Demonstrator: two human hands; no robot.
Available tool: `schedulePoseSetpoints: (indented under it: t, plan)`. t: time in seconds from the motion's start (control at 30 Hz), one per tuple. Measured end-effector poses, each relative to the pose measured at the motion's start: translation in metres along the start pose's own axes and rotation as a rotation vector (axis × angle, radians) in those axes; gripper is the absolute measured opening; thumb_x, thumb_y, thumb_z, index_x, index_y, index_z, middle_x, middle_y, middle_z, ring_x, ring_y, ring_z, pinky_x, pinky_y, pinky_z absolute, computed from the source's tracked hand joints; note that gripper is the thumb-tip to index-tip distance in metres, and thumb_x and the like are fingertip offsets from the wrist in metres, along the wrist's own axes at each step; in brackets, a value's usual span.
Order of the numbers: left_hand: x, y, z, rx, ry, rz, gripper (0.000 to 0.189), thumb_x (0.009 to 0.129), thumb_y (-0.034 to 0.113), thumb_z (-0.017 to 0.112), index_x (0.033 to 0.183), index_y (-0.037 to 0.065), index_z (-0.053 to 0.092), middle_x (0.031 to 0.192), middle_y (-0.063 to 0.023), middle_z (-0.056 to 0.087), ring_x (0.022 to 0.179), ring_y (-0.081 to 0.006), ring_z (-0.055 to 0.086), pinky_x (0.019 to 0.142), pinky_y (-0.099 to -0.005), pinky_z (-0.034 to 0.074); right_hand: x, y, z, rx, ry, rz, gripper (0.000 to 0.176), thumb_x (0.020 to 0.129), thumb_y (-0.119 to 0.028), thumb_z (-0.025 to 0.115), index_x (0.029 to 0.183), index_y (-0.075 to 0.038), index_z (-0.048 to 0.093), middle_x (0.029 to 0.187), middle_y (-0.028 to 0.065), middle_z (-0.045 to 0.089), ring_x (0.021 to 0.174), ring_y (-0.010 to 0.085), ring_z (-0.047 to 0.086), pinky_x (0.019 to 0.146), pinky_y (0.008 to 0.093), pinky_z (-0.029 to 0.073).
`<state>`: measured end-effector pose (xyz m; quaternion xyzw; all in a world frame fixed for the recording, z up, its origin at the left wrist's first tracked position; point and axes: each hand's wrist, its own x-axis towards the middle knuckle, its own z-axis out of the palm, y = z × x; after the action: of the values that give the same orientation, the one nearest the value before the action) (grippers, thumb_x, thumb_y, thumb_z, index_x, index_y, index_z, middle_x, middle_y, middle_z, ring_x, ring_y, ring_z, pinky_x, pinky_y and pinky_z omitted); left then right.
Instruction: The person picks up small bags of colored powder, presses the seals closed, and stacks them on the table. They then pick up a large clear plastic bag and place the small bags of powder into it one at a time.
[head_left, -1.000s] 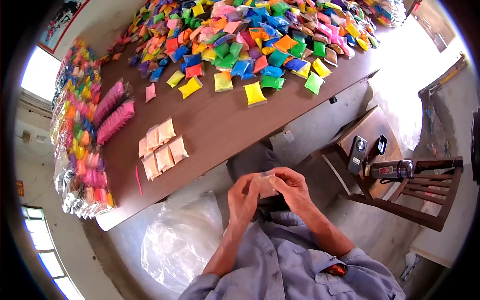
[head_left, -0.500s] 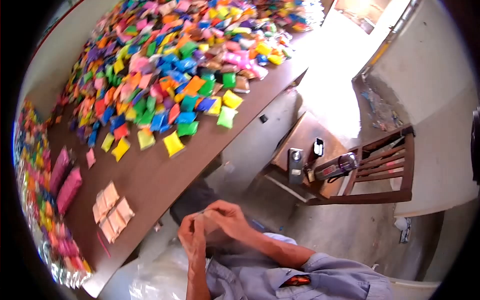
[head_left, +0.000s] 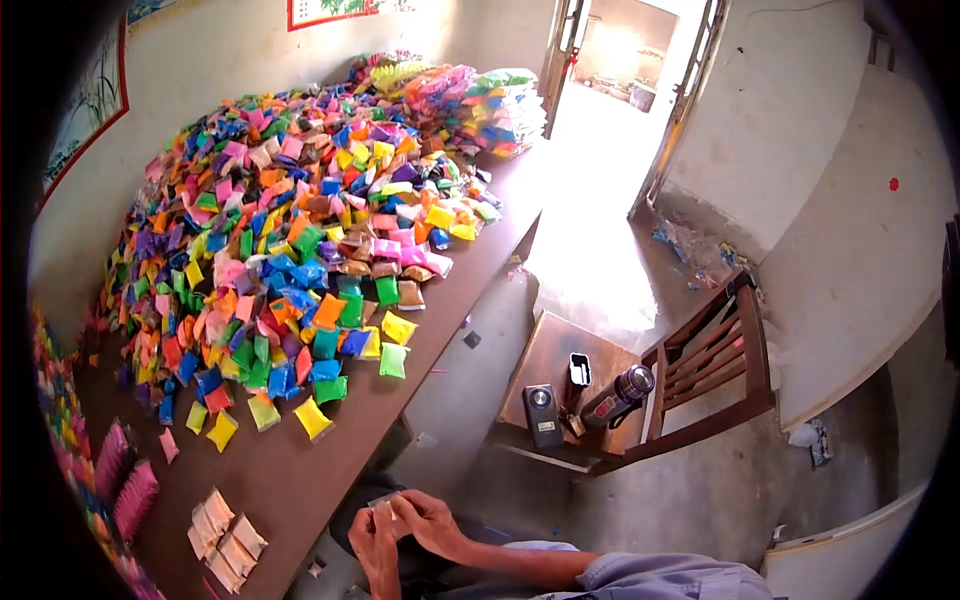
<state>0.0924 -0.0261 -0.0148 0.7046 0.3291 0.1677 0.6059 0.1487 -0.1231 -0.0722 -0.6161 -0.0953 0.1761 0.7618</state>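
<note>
My left hand and my right hand are close together, low in the view, beyond the table's near edge. Between their pinched fingertips is a small clear plastic bag, partly covered by the fingers; its contents cannot be made out. On the brown table to the left lies a group of pale peach packets. Two larger bright pink bundles rest further left. Small yellow packets lie at the front of a big heap of colourful packets.
A small wooden stool carries a dark flask, a grey box-shaped device and an open small case. Beside it stands a wooden chair. Plastic scraps lie by the wall, near a bright doorway.
The view has tilted up, so the hands and table sit lower and the back wall shows. Both hands still pinch the clear bag, whose top edge now shows above the fingers.
</note>
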Motion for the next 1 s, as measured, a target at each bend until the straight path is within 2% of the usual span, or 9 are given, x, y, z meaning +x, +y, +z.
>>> schedulePoseSetpoints:
  t: [0.1, 0.2, 0.37, 0.53, 0.6, 0.63, 0.67, 0.77, 1.0]
  plan:
    - [0.008, -0.024, -0.003, 0.149, 0.047, 0.198, 0.034, 0.101, 0.025, 0.065, 0.085, -0.004, 0.062, 0.071, -0.0133, 0.062, 0.067, -0.0141, 0.054, 0.059, -0.0348, 0.047, -0.004, -0.002, 0.005, -0.033, 0.020, -0.038, 0.021, 0.107, -0.018, 0.063, 0.109, 0.002, 0.070, 0.091, -0.0019, 0.066, 0.084, 0.0059, 0.059, 0.072, 0.0235, 0.050]
    - [0.008, -0.044, -0.005, 0.082, 0.076, 0.303, 0.032, 0.101, 0.024, 0.064, 0.085, -0.003, 0.062, 0.072, -0.0174, 0.062, 0.063, -0.0188, 0.054, 0.056, -0.0374, 0.047, -0.003, -0.003, 0.007, -0.082, -0.030, -0.005, 0.021, 0.107, -0.019, 0.063, 0.106, 0.001, 0.069, 0.088, -0.0027, 0.062, 0.081, 0.0057, 0.056, 0.070, 0.0232, 0.048]
    - [0.005, -0.048, -0.001, 0.084, 0.178, 0.251, 0.034, 0.100, 0.026, 0.065, 0.083, -0.004, 0.060, 0.072, -0.0159, 0.062, 0.063, -0.0167, 0.054, 0.056, -0.0362, 0.047, 0.006, 0.000, 0.003, -0.284, -0.200, 0.079, 0.020, 0.107, -0.019, 0.062, 0.100, -0.001, 0.067, 0.083, -0.0032, 0.054, 0.078, 0.0055, 0.052, 0.066, 0.0240, 0.045]
    - [0.006, -0.042, -0.006, -0.053, 0.117, 0.272, 0.037, 0.100, 0.029, 0.067, 0.083, -0.004, 0.061, 0.071, -0.0157, 0.063, 0.064, -0.0137, 0.054, 0.056, -0.0351, 0.046, 0.001, 0.013, 0.009, -0.104, -0.053, -0.091, 0.017, 0.106, -0.015, 0.062, 0.098, -0.001, 0.066, 0.081, -0.0024, 0.055, 0.077, 0.0057, 0.050, 0.066, 0.0250, 0.045]
    - [0.004, -0.030, -0.002, 0.050, 0.103, 0.166, 0.038, 0.100, 0.029, 0.067, 0.083, -0.005, 0.062, 0.069, -0.0160, 0.064, 0.064, -0.0135, 0.055, 0.057, -0.0363, 0.048, 0.002, 0.011, 0.009, -0.079, -0.030, -0.109, 0.016, 0.106, -0.014, 0.062, 0.098, 0.000, 0.066, 0.082, -0.0021, 0.057, 0.077, 0.0057, 0.050, 0.066, 0.0250, 0.045]
    - [0.004, -0.031, -0.001, 0.139, 0.109, 0.284, 0.038, 0.101, 0.029, 0.066, 0.083, -0.005, 0.063, 0.069, -0.0183, 0.065, 0.060, -0.0185, 0.057, 0.058, -0.0379, 0.049, 0.003, 0.007, 0.007, -0.083, -0.010, -0.100, 0.016, 0.107, -0.013, 0.062, 0.097, 0.000, 0.066, 0.082, -0.0021, 0.057, 0.077, 0.0057, 0.051, 0.066, 0.0249, 0.045]
    - [0.004, -0.031, -0.001, 0.144, 0.113, 0.281, 0.038, 0.101, 0.029, 0.066, 0.083, -0.005, 0.063, 0.069, -0.0183, 0.065, 0.060, -0.0185, 0.057, 0.058, -0.0379, 0.049, 0.003, 0.003, 0.008, -0.085, 0.011, -0.091, 0.017, 0.107, -0.013, 0.062, 0.097, -0.001, 0.066, 0.083, -0.0022, 0.057, 0.078, 0.0057, 0.051, 0.066, 0.0249, 0.045]
    - [0.006, -0.024, 0.002, 0.191, 0.089, 0.319, 0.036, 0.102, 0.026, 0.064, 0.082, -0.004, 0.063, 0.072, -0.0243, 0.065, 0.056, -0.0342, 0.058, 0.056, -0.0412, 0.048, 0.008, 0.014, 0.006, -0.068, -0.013, -0.052, 0.021, 0.108, -0.017, 0.060, 0.097, 0.000, 0.066, 0.081, -0.0023, 0.056, 0.078, 0.0063, 0.051, 0.067, 0.0259, 0.046]
    - [0.004, -0.035, -0.001, 0.130, 0.143, 0.224, 0.035, 0.102, 0.025, 0.063, 0.084, -0.005, 0.063, 0.068, -0.0182, 0.061, 0.058, -0.0196, 0.052, 0.054, -0.0393, 0.043, 0.007, 0.000, 0.005, -0.167, -0.106, 0.011, 0.027, 0.109, -0.024, 0.057, 0.099, 0.000, 0.067, 0.082, -0.0002, 0.059, 0.081, 0.0075, 0.054, 0.070, 0.0288, 0.049]
